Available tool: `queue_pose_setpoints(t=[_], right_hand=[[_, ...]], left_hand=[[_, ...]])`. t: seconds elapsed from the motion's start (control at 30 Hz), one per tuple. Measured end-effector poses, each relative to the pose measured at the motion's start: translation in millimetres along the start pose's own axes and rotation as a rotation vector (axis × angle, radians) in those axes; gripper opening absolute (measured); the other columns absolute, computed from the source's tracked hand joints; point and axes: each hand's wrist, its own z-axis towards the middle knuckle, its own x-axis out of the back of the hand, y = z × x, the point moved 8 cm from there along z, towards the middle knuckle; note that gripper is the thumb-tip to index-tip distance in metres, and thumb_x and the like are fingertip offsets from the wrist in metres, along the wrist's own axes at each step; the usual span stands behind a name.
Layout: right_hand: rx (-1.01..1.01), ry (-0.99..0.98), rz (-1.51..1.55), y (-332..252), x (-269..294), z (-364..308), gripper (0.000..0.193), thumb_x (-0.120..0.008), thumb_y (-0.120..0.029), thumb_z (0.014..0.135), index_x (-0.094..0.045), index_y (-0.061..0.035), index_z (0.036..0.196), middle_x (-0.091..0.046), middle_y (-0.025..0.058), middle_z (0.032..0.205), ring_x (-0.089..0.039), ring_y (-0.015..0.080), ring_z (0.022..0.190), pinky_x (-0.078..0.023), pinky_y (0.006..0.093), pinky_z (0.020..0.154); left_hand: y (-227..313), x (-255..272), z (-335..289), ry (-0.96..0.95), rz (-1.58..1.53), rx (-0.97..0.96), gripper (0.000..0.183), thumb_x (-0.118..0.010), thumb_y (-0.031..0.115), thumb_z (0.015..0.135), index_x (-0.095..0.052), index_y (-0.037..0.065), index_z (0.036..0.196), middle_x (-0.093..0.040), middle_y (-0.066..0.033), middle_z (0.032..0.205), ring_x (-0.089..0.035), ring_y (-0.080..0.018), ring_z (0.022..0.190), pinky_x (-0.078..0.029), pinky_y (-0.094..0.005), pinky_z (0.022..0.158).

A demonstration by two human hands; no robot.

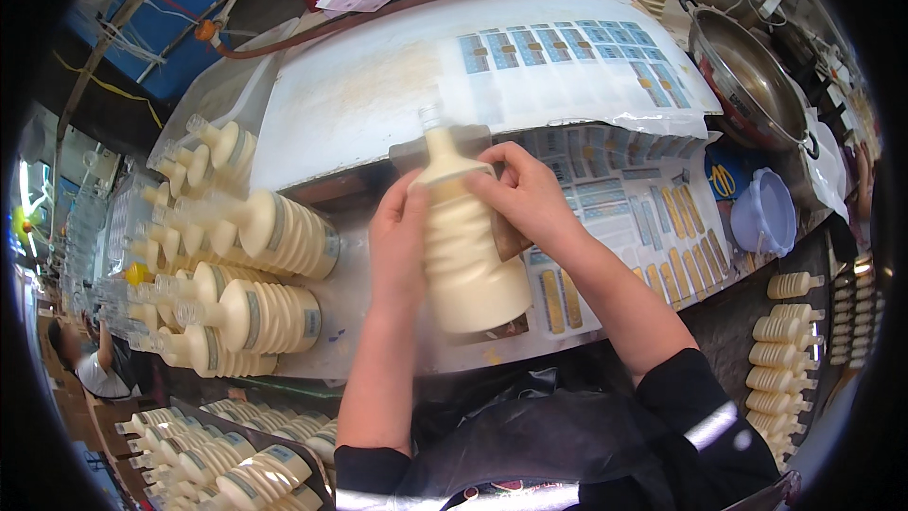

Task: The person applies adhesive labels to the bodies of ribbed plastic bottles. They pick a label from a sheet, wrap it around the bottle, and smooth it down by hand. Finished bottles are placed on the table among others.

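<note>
A cream-coloured ribbed bottle (473, 260) with a clear neck lies in front of me, its neck pointing away, slightly blurred. Brown pieces of a rest show behind its shoulder and at its right side. My left hand (399, 222) grips the bottle's left side near the shoulder. On the right, my right hand (530, 197) holds the shoulder, thumb pressed down and index finger bent. Between my thumbs a gold label strip (449, 187) runs across the shoulder. My fingers under the bottle are hidden.
Similar bottles (274, 317) lie stacked at the left; more (270, 478) fill the lower left and stand at right. Blue labels (558, 43) lie on a white board (350, 76). Gold strips (686, 270) lie right of the bottle, near a lilac bucket (764, 213) and a metal pan (752, 61).
</note>
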Motion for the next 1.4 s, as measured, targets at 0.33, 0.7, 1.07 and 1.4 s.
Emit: queue_pose_setpoints(t=[0.33, 0.7, 1.07, 1.4], right_hand=[[0.010, 0.021, 0.025, 3, -1, 1, 0.042, -0.078, -0.031, 0.087, -0.064, -0.0019, 0.114, -0.049, -0.0057, 0.069, -0.045, 0.0032, 0.064, -0.036, 0.0230, 0.057], [0.013, 0.033, 0.018, 2, -2, 0, 0.042, -0.078, -0.031, 0.087, -0.064, -0.0017, 0.114, -0.049, -0.0060, 0.068, -0.045, 0.0029, 0.064, -0.036, 0.0229, 0.058], [0.001, 0.019, 0.023, 3, -2, 1, 0.043, -0.079, -0.031, 0.088, -0.063, -0.0013, 0.115, -0.049, -0.0062, 0.069, -0.045, 0.0026, 0.064, -0.036, 0.0226, 0.058], [-0.024, 0.036, -0.019, 10, -1, 1, 0.052, -0.079, -0.040, 0.082, -0.067, -0.0040, 0.117, -0.060, 0.0052, 0.079, -0.059, 0.0151, 0.074, -0.049, 0.0318, 0.069]], left_hand=[[-12, 6, 7, 0.044, -0.172, 0.000, 0.030, -0.060, 0.022, 0.107, -0.065, 0.000, 0.126, -0.072, -0.0083, 0.113, -0.069, -0.0129, 0.098, -0.058, -0.0289, 0.087], [-17, 9, 11, 0.029, -0.189, -0.024, 0.030, -0.059, 0.022, 0.107, -0.066, -0.001, 0.126, -0.073, -0.0084, 0.113, -0.069, -0.0134, 0.098, -0.058, -0.0290, 0.086], [-22, 7, 13, -0.012, -0.339, 0.114, 0.037, -0.053, 0.033, 0.110, -0.057, 0.003, 0.131, -0.067, -0.0073, 0.122, -0.064, -0.0141, 0.108, -0.054, -0.0292, 0.092], [-26, 9, 17, 0.003, -0.128, -0.031, 0.028, -0.051, 0.028, 0.111, -0.059, 0.005, 0.123, -0.068, -0.0060, 0.110, -0.065, -0.0117, 0.098, -0.056, -0.0287, 0.087]])
